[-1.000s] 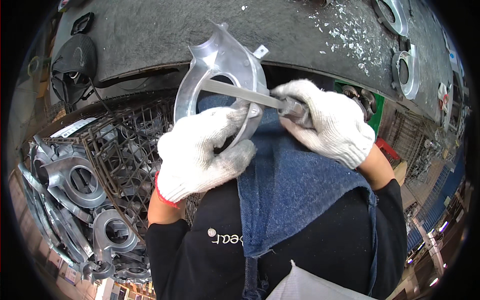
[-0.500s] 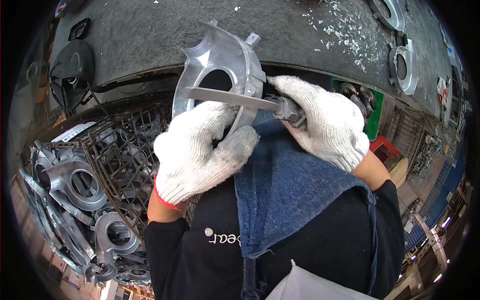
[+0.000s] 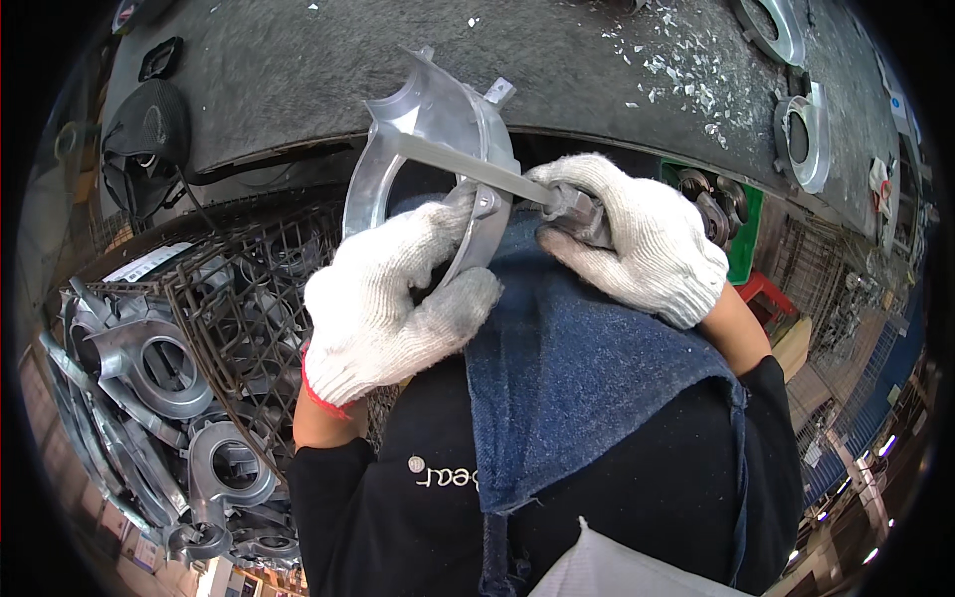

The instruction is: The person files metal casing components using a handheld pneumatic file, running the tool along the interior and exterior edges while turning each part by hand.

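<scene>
My left hand [image 3: 383, 303], in a white knit glove with a red cuff, grips the lower rim of a silvery curved metal casting [image 3: 436, 107] with a large round opening. The casting stands tilted against the bench's near edge. In my right hand [image 3: 647, 239], also gloved, is the grey handle of a flat file [image 3: 468, 167]. Its long blade slants across the casting's opening and passes over the rim near my left fingertips. Whether the blade touches the metal, I cannot tell. My left fingertips are partly hidden behind the rim.
A wire basket [image 3: 214, 343] at left is heaped with similar castings [image 3: 159, 368]. The dark bench [image 3: 398, 50] bears pale chips [image 3: 696, 85] and further castings [image 3: 804, 139] at right. A green crate [image 3: 746, 234] holds round metal parts beside a red stool [image 3: 766, 291].
The file's blade has swung so its tip points farther away, toward the bench. My right hand has shifted slightly left. My left hand and the casting have barely moved.
</scene>
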